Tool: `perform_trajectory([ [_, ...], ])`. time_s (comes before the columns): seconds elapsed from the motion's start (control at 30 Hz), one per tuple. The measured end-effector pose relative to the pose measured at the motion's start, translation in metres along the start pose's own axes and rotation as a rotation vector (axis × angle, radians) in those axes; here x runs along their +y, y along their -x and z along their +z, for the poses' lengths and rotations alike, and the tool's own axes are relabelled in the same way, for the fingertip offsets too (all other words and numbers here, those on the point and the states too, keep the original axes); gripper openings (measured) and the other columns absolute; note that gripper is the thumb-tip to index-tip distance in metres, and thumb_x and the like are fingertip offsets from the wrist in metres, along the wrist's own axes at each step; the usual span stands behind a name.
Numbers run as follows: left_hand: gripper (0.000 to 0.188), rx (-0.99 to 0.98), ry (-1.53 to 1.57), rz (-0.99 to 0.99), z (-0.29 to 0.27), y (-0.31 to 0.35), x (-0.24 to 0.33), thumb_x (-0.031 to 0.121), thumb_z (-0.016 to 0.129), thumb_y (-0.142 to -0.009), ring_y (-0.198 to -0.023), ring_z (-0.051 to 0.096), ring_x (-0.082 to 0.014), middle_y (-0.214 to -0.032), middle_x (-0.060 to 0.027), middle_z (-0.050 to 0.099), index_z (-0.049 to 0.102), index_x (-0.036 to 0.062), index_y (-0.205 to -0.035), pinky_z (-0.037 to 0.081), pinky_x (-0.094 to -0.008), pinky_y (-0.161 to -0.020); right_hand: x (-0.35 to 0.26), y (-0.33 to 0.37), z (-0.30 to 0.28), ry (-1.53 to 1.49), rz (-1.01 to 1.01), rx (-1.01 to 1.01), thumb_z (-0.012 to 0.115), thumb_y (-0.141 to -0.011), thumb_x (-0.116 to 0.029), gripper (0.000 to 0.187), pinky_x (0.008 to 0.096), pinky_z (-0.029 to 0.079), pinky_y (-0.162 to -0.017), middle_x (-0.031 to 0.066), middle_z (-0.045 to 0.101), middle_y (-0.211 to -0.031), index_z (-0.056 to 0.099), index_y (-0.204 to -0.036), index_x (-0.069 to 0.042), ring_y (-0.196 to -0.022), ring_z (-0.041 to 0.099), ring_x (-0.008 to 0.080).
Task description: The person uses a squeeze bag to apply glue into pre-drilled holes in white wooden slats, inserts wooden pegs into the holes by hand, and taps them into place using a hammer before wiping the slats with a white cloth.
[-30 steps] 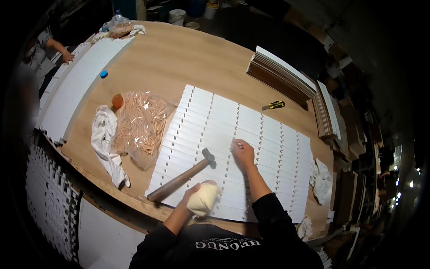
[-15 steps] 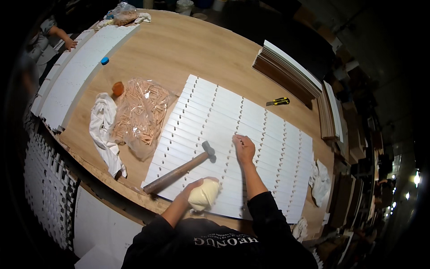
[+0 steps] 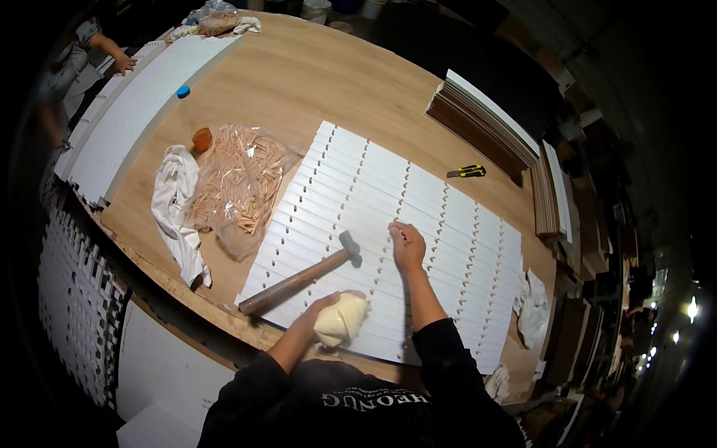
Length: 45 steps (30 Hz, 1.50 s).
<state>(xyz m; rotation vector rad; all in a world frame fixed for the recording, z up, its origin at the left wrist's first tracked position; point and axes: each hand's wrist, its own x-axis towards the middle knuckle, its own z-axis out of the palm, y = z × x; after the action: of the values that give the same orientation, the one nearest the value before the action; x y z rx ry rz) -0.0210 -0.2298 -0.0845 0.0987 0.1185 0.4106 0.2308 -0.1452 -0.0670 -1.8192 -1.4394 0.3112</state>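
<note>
On the left, the bag of wooden pegs (image 3: pixel 243 179) lies on the counter (image 3: pixel 328 75); a tug could scatter its contents. The hammer (image 3: pixel 301 281) rests slantwise on the white boards (image 3: pixel 366 198), its handle near the left hand (image 3: pixel 306 319), so a bump from that forearm might swing it into the standing pegs (image 3: pixel 301 198). Too hard a squeeze could burst the cream-coloured pouch (image 3: pixel 341 319), and the right hand (image 3: pixel 408 248), low among the rows, might knock pegs askew.

The left hand grips the pouch by the boards' near edge; the right hand is over their middle, fingers curled, and I cannot tell whether they pinch a peg.
</note>
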Motion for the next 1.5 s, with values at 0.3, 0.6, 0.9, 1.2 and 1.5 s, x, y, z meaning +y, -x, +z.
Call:
perform_trajectory([
  [0.3,0.067,-0.016,0.034,0.002,0.001,0.001,0.000,0.046,0.057,-0.087,-0.109,0.056,-0.0329,-0.124,-0.0209,0.051,0.038,0.0014,-0.134,0.053,-0.0475,-0.082,-0.003,-0.002,-0.001,0.018,0.061,-0.058,0.065,-0.080,-0.020,0.013,0.0307,0.049,-0.069,0.0075,0.064,-0.082,0.071,-0.087,-0.011,-0.076,0.063,0.0214],
  [0.6,0.065,-0.027,0.058,-0.003,-0.006,0.000,-0.001,0.044,0.055,-0.088,-0.109,0.056,-0.0352,-0.125,-0.0225,0.050,0.039,0.0004,-0.133,0.053,-0.0492,-0.082,0.001,-0.001,0.002,-0.140,0.177,0.003,0.069,-0.077,-0.020,0.014,0.0299,0.049,-0.069,0.0054,0.065,-0.082,0.071,-0.086,-0.010,-0.075,0.063,0.0185],
  [0.9,0.063,0.047,0.022,0.013,-0.005,0.001,-0.002,0.044,0.053,-0.089,-0.103,0.060,-0.0337,-0.122,-0.0227,0.053,0.041,-0.0005,-0.132,0.055,-0.0467,-0.079,-0.008,0.011,-0.008,-0.185,0.226,-0.061,0.067,-0.080,-0.020,0.024,0.0278,0.049,-0.069,0.0095,0.065,-0.083,0.067,-0.102,-0.010,-0.075,0.063,0.0190],
  [1.2,0.073,0.149,-0.076,-0.016,0.017,0.001,0.004,0.051,0.060,-0.083,-0.094,0.063,-0.0267,-0.113,-0.0178,0.056,0.038,0.0020,-0.132,0.056,-0.0366,-0.074,-0.013,0.021,-0.011,0.007,0.042,-0.063,0.067,-0.080,-0.016,0.015,0.0284,0.050,-0.066,0.0073,0.064,-0.083,0.069,-0.095,-0.013,-0.072,0.062,0.0206],
  [1.5,0.064,0.050,-0.017,-0.002,0.003,0.001,0.000,0.047,0.051,-0.090,-0.104,0.060,-0.0330,-0.122,-0.0223,0.053,0.041,-0.0004,-0.132,0.054,-0.0425,-0.081,-0.011,0.021,-0.009,-0.017,0.084,-0.002,0.068,-0.079,-0.020,0.012,0.0320,0.050,-0.067,0.0062,0.065,-0.084,0.069,-0.088,-0.012,-0.074,0.063,0.0220],
])
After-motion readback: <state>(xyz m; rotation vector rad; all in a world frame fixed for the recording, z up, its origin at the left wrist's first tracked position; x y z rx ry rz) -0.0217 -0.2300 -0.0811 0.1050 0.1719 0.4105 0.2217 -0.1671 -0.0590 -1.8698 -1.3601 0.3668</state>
